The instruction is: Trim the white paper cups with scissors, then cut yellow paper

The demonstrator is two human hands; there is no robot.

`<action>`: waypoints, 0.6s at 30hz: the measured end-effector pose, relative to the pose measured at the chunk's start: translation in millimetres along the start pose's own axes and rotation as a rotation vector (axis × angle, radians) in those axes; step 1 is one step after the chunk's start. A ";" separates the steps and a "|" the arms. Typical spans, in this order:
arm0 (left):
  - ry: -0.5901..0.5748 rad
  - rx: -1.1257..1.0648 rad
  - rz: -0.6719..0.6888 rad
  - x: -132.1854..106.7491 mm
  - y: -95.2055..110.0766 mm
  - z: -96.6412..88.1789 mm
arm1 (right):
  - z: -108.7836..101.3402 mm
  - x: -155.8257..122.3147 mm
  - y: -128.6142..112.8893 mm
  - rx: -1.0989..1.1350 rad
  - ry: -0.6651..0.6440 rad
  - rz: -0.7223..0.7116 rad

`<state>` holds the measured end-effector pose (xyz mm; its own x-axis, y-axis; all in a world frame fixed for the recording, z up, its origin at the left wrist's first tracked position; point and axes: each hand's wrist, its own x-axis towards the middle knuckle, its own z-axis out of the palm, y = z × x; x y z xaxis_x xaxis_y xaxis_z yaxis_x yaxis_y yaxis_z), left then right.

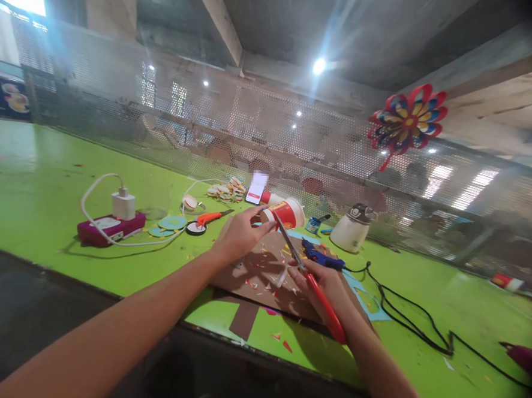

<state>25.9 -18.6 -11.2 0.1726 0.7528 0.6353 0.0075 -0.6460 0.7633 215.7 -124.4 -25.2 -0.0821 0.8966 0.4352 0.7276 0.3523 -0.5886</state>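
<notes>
My left hand (pixel 241 230) grips a red and white paper cup (pixel 288 213), which lies tilted on its side in the air with its rim to the right. In my right hand (pixel 321 283) is a pair of scissors (pixel 320 301) with red handles. Their blades point up and left, and the tips meet the cup near my left fingers; whether they cut into it I cannot tell. Below both hands lies a brown board (pixel 261 277) strewn with small red and white paper scraps. A blue glue gun (pixel 322 255) rests just beyond my right hand.
A purple power strip (pixel 111 228) with a white charger stands at left, near an orange-handled cutter (pixel 208 216) and a tape roll (pixel 196 228). Behind are a phone (pixel 256 187), a small blue jar (pixel 312 224) and a white pot (pixel 352 228). A black cord (pixel 417 307) trails right.
</notes>
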 end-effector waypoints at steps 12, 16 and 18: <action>-0.065 -0.442 -0.222 2.9 5.1 -3.0 | -1.7 -1.6 2.0 -0.063 0.018 -0.018; -0.126 -0.578 -0.310 4.0 8.0 -3.0 | -2.5 -1.5 -1.9 -0.103 -0.003 -0.020; -0.118 -0.551 -0.302 4.2 6.1 -2.3 | -3.9 -1.2 -5.3 -0.111 -0.012 -0.016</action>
<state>24.4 -19.0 -3.6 0.3500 0.8519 0.3897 -0.4292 -0.2239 0.8750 214.6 -128.3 -19.9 -0.1015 0.8944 0.4356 0.7973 0.3350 -0.5021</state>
